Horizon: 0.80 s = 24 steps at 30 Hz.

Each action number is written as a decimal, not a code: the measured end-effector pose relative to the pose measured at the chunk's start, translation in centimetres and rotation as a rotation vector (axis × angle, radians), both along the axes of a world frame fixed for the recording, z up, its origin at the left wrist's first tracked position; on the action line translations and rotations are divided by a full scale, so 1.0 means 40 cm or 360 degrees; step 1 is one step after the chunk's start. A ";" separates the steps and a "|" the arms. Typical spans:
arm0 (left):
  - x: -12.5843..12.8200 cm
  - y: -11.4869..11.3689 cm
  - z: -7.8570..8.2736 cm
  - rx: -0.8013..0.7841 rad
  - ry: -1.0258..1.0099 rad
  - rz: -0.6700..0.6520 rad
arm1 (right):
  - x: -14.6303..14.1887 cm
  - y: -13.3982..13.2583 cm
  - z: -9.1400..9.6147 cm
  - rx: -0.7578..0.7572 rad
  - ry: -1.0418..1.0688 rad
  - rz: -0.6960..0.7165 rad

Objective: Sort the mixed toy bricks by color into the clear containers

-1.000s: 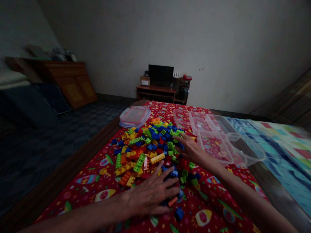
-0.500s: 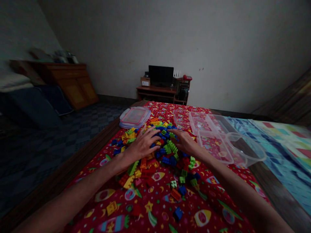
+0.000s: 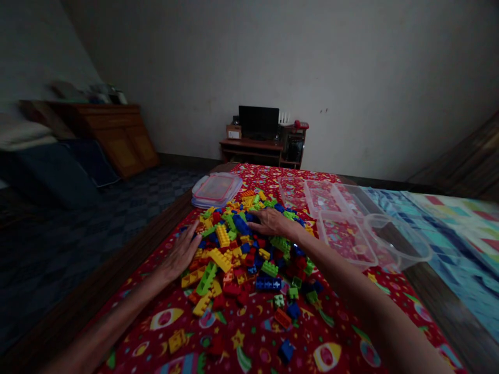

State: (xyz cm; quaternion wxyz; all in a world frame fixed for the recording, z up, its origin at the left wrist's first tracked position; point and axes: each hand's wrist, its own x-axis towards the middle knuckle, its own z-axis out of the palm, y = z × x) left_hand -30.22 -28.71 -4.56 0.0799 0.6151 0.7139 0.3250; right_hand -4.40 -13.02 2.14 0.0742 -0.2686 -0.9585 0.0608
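Note:
A wide pile of toy building bricks (image 3: 234, 254) in yellow, green, blue, red and orange lies on a red patterned cloth (image 3: 249, 343). My left hand (image 3: 182, 255) rests along the pile's left edge, its fingers stretched forward and nothing held. Over the upper middle of the heap reaches my right hand (image 3: 271, 222), fingers apart and pointing left among the bricks. A blue brick (image 3: 241, 224) lies right by its fingertips. Several loose bricks are scattered nearer to me, among them a blue brick (image 3: 286, 350) and an orange brick (image 3: 283, 318).
Clear plastic containers (image 3: 346, 239) stand to the right of the pile. A stack of clear lids (image 3: 217, 189) lies at the back left. Beyond the cloth are a desk with a monitor (image 3: 259, 122), a wooden cabinet (image 3: 120, 135) and a blue patterned bedspread (image 3: 440, 234).
My left hand has drawn back to the left, off the pile's middle. My right hand has moved left over the heap. The bricks are spread wider, with more of them showing.

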 end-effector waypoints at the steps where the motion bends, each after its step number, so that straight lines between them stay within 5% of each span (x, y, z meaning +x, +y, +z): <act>1: 0.008 -0.003 -0.005 -0.0019 -0.0019 -0.0024 | 0.015 -0.010 0.001 -0.0027 0.0007 0.0029; 8: 0.121 0.015 0.038 0.0118 0.0098 -0.0329 | 0.126 -0.060 0.017 -0.0268 0.0117 0.0245; 13: 0.187 0.078 0.080 0.0168 0.0057 -0.0455 | 0.152 -0.093 0.046 -0.0321 0.0108 0.0237; 20: 0.283 0.174 0.139 0.0292 0.0095 -0.0660 | 0.151 -0.050 0.094 -0.0247 0.0303 -0.0095; 24: 0.246 0.169 0.171 0.0430 0.0204 -0.0676 | 0.134 0.020 0.110 -0.0150 0.0385 -0.0269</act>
